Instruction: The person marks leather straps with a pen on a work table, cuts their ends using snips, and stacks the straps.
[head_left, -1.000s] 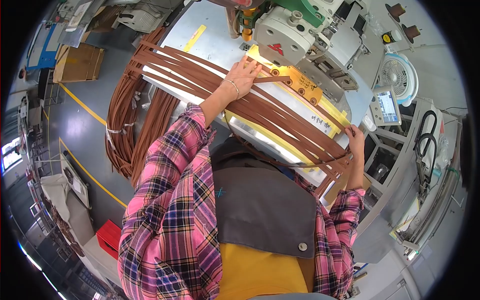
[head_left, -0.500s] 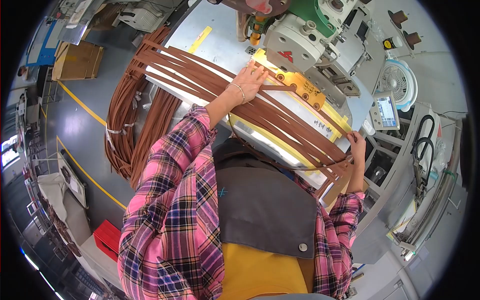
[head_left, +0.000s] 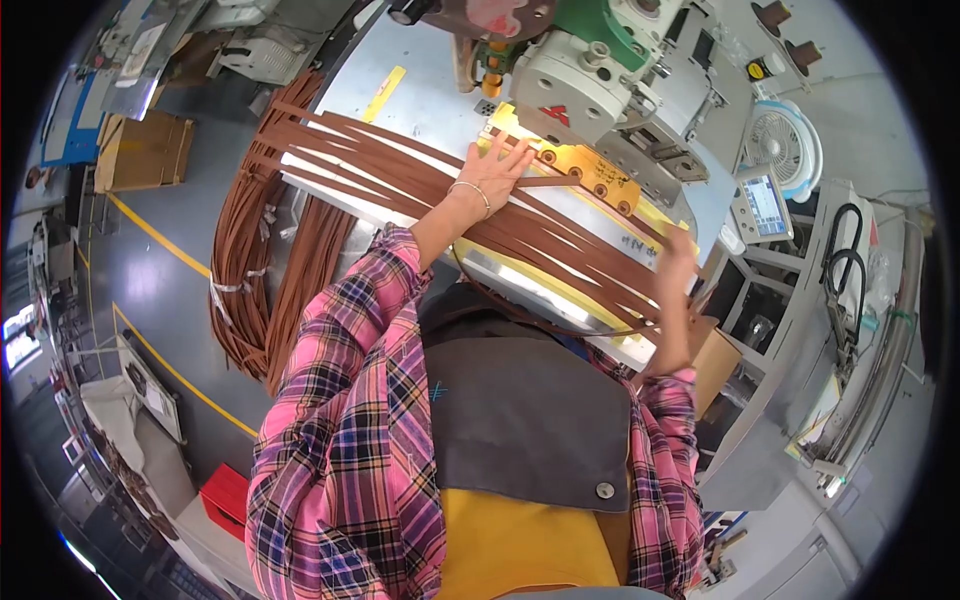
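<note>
Long brown flat straps (head_left: 390,162) lie side by side across the pale work table. My left hand (head_left: 492,178) rests on them with spread fingers, its fingertips at the edge of a yellow guide plate (head_left: 597,177) under the sewing machine head (head_left: 572,85). One strap runs along the front of that plate toward my right hand (head_left: 676,268). Motion blurs the right hand near the right ends of the straps, so its fingers and anything in them cannot be made out.
A thick hank of brown straps (head_left: 240,270) hangs off the table's left side. To the right are a screen (head_left: 765,205), a white fan (head_left: 780,145) and black-handled scissors (head_left: 843,260). A cardboard box (head_left: 145,152) stands on the floor at left.
My right hand has moved left and closer to me, and is now blurred; before, it pinched a strap's end. My left hand stays flat on the straps. The whole view has shifted slightly.
</note>
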